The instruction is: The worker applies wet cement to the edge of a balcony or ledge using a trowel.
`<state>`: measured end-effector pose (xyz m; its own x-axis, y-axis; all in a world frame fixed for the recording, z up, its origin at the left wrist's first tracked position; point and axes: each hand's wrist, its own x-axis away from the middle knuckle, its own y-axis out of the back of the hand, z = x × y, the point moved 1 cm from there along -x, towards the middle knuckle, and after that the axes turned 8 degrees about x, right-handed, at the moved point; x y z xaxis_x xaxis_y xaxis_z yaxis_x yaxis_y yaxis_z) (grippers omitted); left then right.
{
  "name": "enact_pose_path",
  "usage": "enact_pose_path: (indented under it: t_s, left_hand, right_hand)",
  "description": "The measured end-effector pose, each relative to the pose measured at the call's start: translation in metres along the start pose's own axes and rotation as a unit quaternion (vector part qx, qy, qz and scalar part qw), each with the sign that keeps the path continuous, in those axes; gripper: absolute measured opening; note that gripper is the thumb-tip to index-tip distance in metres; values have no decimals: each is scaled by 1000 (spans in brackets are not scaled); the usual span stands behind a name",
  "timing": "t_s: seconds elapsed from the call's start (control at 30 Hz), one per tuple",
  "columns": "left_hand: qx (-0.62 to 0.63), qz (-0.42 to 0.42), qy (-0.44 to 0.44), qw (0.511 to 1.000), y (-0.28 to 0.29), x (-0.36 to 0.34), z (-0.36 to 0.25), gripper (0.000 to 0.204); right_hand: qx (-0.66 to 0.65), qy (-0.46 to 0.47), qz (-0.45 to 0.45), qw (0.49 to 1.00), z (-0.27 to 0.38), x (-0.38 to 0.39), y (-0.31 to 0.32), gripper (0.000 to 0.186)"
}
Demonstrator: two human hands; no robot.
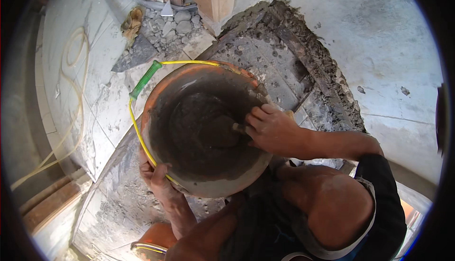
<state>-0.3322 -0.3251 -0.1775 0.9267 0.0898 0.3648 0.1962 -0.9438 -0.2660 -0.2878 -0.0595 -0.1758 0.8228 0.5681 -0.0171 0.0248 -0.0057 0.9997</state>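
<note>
An orange bucket (227, 187), smeared with grey mortar, is tilted so that its mouth faces me. Its yellow wire handle with a green grip (146, 80) lies over toward the far left of the rim. Inside, dark wet mortar (187, 119) coats the wall and bottom. My left hand (159, 178) clasps the near left side of the rim, thumb over the edge. Reaching in over the right side, my right hand (272, 128) is closed around the handle of a trowel (220, 132). The trowel's mortar-covered blade is within the bucket and hard to make out.
Grey rubble (175, 26) and a crumpled brown scrap (132, 23) lie at the far left. Rough mortar (327, 66) borders the dirty floor on the right. A pale hose (78, 83) loops along the left. Part of another orange container (159, 236) shows near my left forearm.
</note>
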Motion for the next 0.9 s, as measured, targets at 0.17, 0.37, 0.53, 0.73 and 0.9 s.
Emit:
enact_pose_path:
  t_s: [0.17, 0.37, 0.53, 0.73, 0.9]
  left_hand:
    - [-7, -29, -83, 996, -24, 40, -28, 71]
    - [0, 81, -91, 993, -35, 25, -35, 71]
    - [2, 76, -100, 992, -32, 22, -28, 70]
    - [-4, 102, -113, 988, -36, 27, -24, 71]
    - [-37, 112, -144, 983, -51, 24, -15, 75]
  right_hand:
    - [-10, 63, 49, 997, 18, -22, -26, 22]
    - [100, -24, 42, 994, 4, -29, 11, 28]
    - [182, 0, 30, 983, 16, -37, -16, 32]
    - [141, 70, 44, 987, 25, -18, 7, 31]
    - [218, -43, 169, 960, 13, -44, 6, 28]
